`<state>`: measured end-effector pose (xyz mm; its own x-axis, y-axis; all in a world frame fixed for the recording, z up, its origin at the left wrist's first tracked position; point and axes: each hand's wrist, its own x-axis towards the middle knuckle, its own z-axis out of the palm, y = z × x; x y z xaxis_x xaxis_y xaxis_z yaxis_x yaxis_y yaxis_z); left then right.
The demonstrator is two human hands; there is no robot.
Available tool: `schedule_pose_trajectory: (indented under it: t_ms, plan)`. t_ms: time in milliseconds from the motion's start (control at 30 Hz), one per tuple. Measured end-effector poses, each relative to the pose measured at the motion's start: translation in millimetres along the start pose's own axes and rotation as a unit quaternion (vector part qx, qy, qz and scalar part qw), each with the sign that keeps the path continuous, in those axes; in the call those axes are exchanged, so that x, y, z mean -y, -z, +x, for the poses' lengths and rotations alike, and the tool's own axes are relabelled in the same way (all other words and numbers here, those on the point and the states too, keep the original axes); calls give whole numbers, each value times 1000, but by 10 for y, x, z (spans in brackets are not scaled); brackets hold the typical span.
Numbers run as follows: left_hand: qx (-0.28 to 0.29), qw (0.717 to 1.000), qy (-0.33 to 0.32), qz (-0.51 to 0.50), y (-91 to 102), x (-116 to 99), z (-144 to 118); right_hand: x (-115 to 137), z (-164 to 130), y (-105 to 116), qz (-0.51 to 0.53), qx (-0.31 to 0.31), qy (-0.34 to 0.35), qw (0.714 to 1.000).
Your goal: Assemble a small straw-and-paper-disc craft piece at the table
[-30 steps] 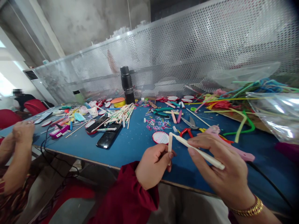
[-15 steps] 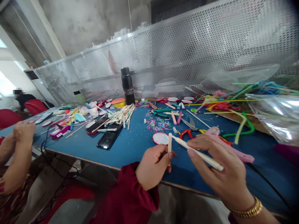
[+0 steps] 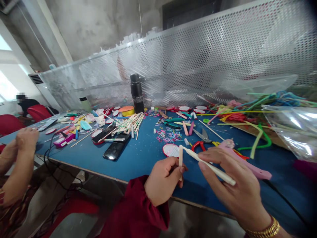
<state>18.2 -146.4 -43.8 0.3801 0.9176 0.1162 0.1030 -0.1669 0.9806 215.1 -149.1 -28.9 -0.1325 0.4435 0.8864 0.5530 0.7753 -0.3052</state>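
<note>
While held above near desk [image 3: 138, 158] edge: left hand [image 3: 162, 180] pinching short pink stick [image 3: 180, 158] upright, right hand [image 3: 235, 185] gripping long white stick [image 3: 210, 166], tips touching beside red-rimmed disc [image 3: 170, 149].

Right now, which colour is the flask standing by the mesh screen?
Black; the flask shows best in the head view.

- Left hand [image 3: 162, 180]: bare, no rings or watch visible.
- Left sleeve [image 3: 138, 215]: dark red/maroon fabric, long, loose cuff bunched at the wrist, soft folds.
- Right hand [image 3: 235, 185]: bare, nails short and unpainted.
- Right wrist: gold bangle [image 3: 266, 229], ribbed/segmented links, snug fit.
- Sliver of maroon sleeve just behind the bangle.
</note>
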Motion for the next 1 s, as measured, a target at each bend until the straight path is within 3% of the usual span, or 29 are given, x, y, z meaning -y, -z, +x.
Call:
schedule_pose_trajectory:
  t_ms: [1000]
  plan:
    - [8, 1000, -9, 4, -1, -7, -10, 1, -14, 0, 3, 1, -9, 1000]
